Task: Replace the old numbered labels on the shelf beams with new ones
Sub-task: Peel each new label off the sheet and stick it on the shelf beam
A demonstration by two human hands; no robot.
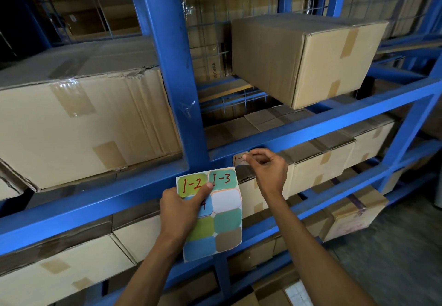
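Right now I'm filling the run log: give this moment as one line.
left hand: holds label sheet | right hand: pinches brown label at shelf beam | sheet shows 1-2, 1-3

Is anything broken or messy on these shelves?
Yes. The big box on the left has a crushed, torn top edge. One box on the upper right sits crooked and sticks out past its beam.

Tan label (239,159) at beam (311,126); sticker sheet (224,212) upright, 1-2, 1-3.
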